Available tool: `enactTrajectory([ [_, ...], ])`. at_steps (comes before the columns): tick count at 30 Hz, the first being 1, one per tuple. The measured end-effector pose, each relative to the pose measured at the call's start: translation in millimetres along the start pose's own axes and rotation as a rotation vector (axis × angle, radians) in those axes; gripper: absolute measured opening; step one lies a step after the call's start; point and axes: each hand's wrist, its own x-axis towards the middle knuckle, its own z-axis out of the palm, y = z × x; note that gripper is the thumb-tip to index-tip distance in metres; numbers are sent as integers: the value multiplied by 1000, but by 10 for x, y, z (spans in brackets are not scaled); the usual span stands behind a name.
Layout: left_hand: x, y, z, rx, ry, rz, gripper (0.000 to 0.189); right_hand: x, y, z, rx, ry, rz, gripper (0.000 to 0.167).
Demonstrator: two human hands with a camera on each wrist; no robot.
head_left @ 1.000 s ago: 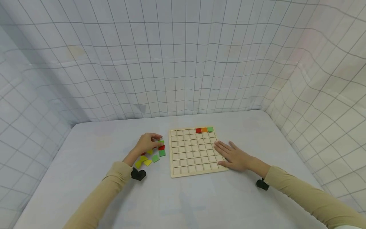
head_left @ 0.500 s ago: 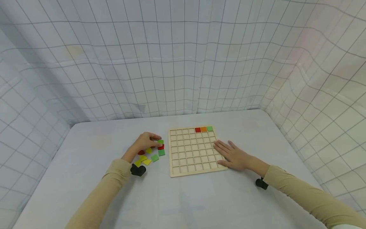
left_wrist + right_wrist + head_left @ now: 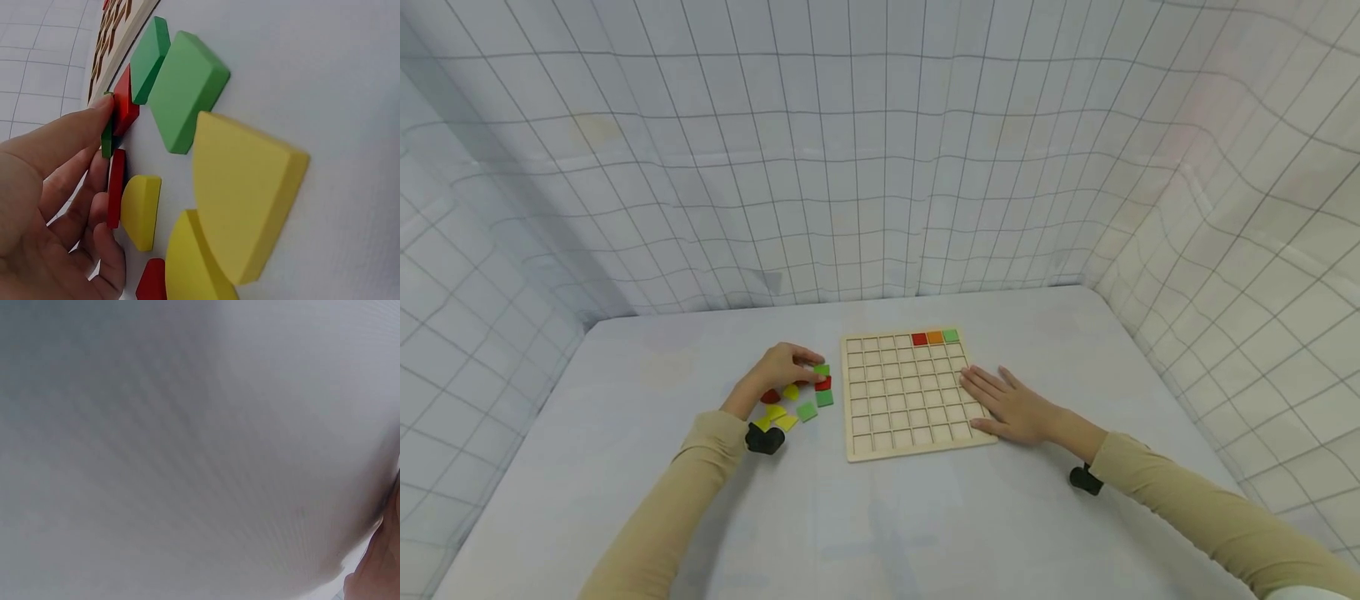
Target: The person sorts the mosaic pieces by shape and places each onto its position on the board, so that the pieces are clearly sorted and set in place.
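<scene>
In the head view my left hand (image 3: 777, 367) reaches into a small group of coloured pieces left of the board. Its thumb and fingers pinch a thin green tile (image 3: 107, 132), held on edge in the left wrist view. A red tile (image 3: 125, 105) is right beside the thumb tip. Under the fingers are a dark red piece (image 3: 116, 187) and a yellow rounded piece (image 3: 141, 211). My right hand (image 3: 1011, 411) lies flat, fingers extended, over the right edge of the wooden grid board (image 3: 847, 417); the right wrist view shows little of it.
Along the board's far row sit a red tile (image 3: 920, 339), an orange tile (image 3: 935, 337) and a light green tile (image 3: 951, 335). Two more green tiles (image 3: 807, 412) (image 3: 824, 398) and several yellow pieces (image 3: 786, 422) lie on the white table (image 3: 880, 517). Gridded white cloth (image 3: 880, 167) surrounds it.
My left hand has drawn very slightly left, showing more of a dark red piece beside it, its fingertips still at the green tile. The right hand keeps its place.
</scene>
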Motion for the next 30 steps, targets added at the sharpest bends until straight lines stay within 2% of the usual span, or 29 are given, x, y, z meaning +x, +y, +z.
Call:
enactTrajectory([
  [4, -18, -11, 15, -10, -13, -9, 41, -12, -19, 4, -6, -11, -1, 73],
  [16, -58, 9, -8, -22, -7, 4, 41, -15, -65, -30, -9, 27, -22, 71],
  [26, -42, 32, -18, -24, -32, -9, 41, 6, -16, -19, -28, -29, 10, 72],
  [30, -42, 39, -18, -23, -27, 2, 41, 14, 5, -7, -28, -7, -5, 72],
])
